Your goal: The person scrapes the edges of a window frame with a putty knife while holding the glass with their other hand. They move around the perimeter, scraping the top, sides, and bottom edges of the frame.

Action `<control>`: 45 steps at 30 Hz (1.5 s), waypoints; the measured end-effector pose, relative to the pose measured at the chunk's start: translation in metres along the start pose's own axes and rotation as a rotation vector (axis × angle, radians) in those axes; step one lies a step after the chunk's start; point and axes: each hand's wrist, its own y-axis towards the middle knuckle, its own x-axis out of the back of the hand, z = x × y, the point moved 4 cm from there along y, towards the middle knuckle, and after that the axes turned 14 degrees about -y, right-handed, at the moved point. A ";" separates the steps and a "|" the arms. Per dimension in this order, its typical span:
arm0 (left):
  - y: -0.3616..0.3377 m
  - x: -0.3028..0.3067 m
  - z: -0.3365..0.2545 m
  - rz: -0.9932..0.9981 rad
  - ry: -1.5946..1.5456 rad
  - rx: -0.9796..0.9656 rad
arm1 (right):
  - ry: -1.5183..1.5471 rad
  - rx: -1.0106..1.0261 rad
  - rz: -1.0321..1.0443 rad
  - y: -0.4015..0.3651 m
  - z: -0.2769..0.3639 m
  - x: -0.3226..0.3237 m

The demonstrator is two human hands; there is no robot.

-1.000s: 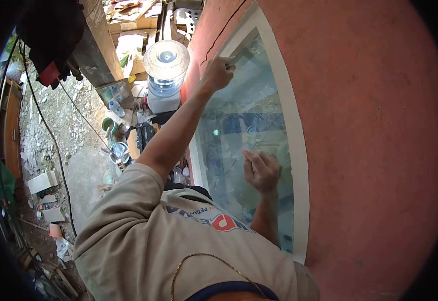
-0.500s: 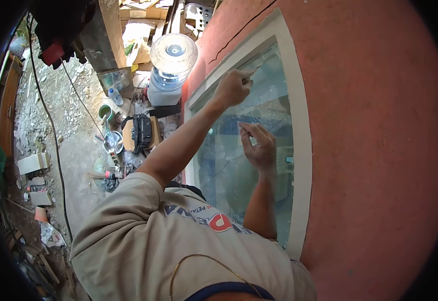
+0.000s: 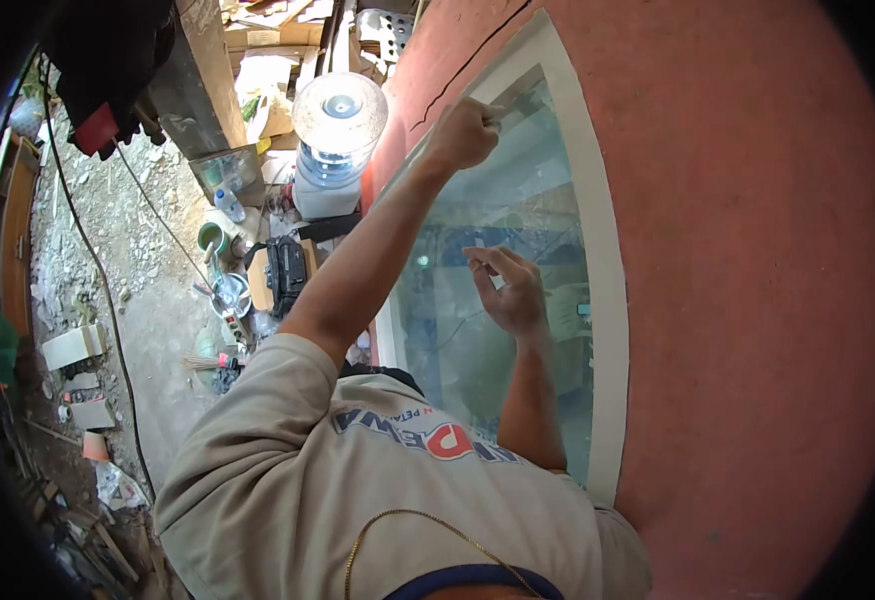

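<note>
At a window [image 3: 547, 175] in a red wall [image 3: 747, 260], a person in a beige printed shirt [image 3: 437, 495] has both arms bent up before the glass [image 3: 437, 320]. The left hand [image 3: 465, 134], farther off, is at the pale frame's [image 3: 609, 330] far left part, fingers curled in; whether they grip anything cannot be told. The right hand [image 3: 510, 292], nearer, is before the pane, thumb and forefinger tips drawn together, whether pinching something too small to tell. At left, a water jug [image 3: 335, 165] stands far off, beyond a black bag [image 3: 285, 270].
</note>
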 end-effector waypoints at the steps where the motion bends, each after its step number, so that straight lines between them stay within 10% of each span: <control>1: 0.003 0.001 0.001 0.039 0.017 -0.017 | 0.006 -0.002 0.012 0.001 0.000 -0.002; 45: -0.013 -0.042 0.009 -0.105 0.009 -0.144 | -0.040 0.013 0.076 -0.005 -0.005 -0.016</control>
